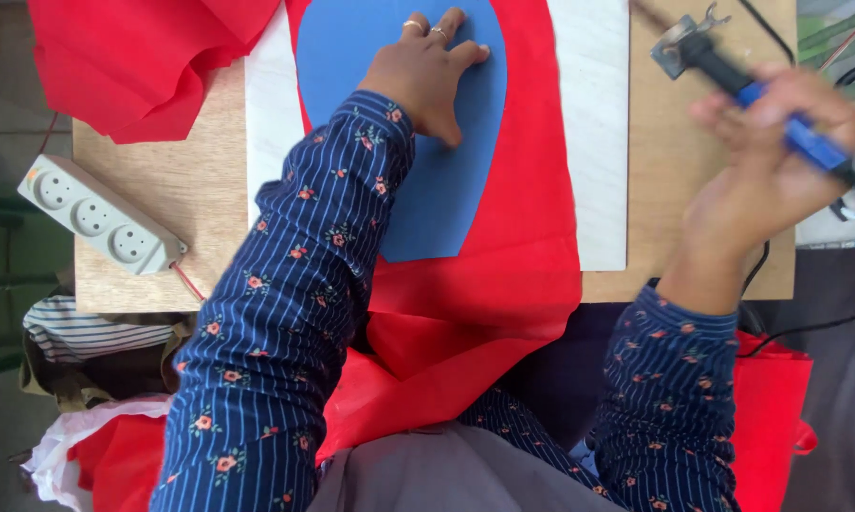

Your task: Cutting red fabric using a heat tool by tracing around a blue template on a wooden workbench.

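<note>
My left hand (425, 74) lies flat on a blue card template (437, 180), pressing it onto red fabric (527, 218) spread over a pale board (593, 114). Two rings show on its fingers. My right hand (769, 161) is raised at the right and grips a blue-handled soldering iron (797, 133). The iron's dark tip end (698, 45) points toward a metal stand (679, 43) on the wooden table (190, 190). Both arms wear dark blue striped sleeves with small flowers.
A white power strip (100, 216) with a red wire lies at the table's left edge. More red fabric (133, 57) is bunched at the top left and hangs over my lap. Black cables (807, 327) run at the right. Striped cloth (76, 332) sits below the table's left side.
</note>
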